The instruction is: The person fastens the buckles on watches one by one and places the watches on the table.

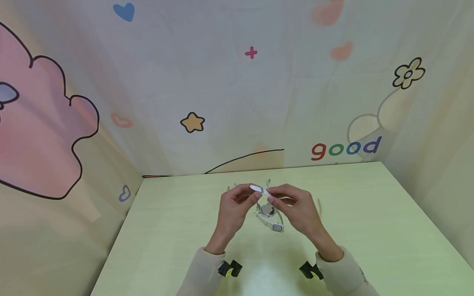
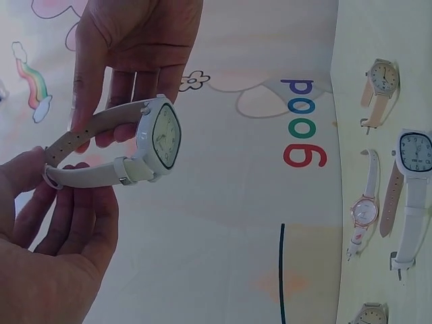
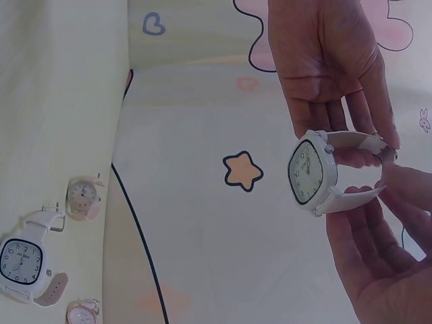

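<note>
A white wristwatch with a squarish dial hangs below both hands, its strap bent into a loop. My left hand pinches the strap where its two ends meet, close to the buckle. From the other side, my right hand pinches the same strap between thumb and fingers. Seen from the right wrist, the dial faces down towards the table. Fingers partly cover the joined ends, so I cannot tell whether the buckle is fastened.
Several other watches lie on the pale table below and beyond the hands, among them a large white one, a small white-strapped one and a beige one. A printed cloth stands behind the table and at its sides.
</note>
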The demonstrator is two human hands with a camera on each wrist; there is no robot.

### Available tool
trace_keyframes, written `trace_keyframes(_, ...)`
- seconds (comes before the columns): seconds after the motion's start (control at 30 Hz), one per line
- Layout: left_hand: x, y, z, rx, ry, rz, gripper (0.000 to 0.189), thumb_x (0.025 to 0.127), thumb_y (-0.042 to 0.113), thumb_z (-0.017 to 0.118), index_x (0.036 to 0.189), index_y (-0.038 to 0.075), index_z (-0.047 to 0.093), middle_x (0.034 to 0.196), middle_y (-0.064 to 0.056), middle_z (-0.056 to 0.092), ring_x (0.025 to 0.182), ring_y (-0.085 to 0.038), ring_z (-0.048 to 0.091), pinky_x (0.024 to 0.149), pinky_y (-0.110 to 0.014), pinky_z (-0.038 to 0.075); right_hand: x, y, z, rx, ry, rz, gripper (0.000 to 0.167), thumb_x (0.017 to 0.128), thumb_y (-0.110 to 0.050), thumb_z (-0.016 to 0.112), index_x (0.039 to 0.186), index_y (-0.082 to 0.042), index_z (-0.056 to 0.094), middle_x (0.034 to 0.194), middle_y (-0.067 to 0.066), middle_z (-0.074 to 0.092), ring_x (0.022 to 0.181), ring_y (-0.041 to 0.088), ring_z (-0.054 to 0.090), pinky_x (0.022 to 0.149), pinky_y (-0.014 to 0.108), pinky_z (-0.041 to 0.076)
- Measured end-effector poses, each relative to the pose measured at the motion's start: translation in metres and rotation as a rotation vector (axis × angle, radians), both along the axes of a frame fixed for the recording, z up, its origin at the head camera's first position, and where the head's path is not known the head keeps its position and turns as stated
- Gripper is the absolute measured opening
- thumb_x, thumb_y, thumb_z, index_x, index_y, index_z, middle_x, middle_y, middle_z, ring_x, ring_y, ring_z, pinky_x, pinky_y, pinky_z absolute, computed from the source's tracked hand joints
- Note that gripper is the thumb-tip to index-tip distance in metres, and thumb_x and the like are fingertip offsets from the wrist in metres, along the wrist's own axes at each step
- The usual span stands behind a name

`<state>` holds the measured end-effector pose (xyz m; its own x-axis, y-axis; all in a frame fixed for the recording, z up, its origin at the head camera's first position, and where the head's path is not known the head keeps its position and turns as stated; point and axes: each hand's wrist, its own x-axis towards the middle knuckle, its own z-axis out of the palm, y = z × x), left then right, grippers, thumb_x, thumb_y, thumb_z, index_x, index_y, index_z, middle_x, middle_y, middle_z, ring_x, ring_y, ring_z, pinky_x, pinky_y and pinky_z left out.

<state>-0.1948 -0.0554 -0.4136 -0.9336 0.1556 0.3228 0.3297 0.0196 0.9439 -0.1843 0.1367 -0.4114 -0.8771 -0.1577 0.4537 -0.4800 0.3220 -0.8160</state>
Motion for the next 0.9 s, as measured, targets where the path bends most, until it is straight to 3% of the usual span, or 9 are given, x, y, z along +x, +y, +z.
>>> trace_keyframes(0.37,-0.002,-0.0039,0.001,0.075,0.055,0.033,0.019,0.091,0.013,0.071,0.107,0.004,0.07,0.103,-0.017,0.07,0.092,-0.01,0.069,0.08,-0.025,0.058,-0.0001,0.0017,-0.0057,0.011,-0.05,0.046,0.023,0.087,-0.012,0.075,0.11,-0.011,0.071,0.1,0.007,0.075,0.089,0.011,0.071,0.085,0.019,0.055)
trace_keyframes(0.6,-0.0016,-0.0046,0.0041,0.081,0.036,0.025,0.02,0.09,0.015,0.072,0.107,0.003,0.071,0.104,-0.018,0.07,0.09,-0.009,0.068,0.078,-0.029,0.059,-0.0004,0.0019,-0.0061,0.007,-0.013,0.042,0.02,0.088,-0.012,0.073,0.108,-0.01,0.071,0.099,0.007,0.074,0.087,0.008,0.07,0.085,0.018,0.055)
trace_keyframes(0.9,-0.0012,-0.0003,0.0001,0.069,0.037,-0.006,0.02,0.09,0.016,0.072,0.108,0.005,0.071,0.105,-0.015,0.071,0.095,-0.011,0.07,0.085,-0.027,0.058,0.0004,0.0002,-0.0012,0.033,0.02,0.024,0.02,0.088,-0.013,0.073,0.108,-0.011,0.072,0.1,0.005,0.073,0.09,0.01,0.07,0.086,0.02,0.055)
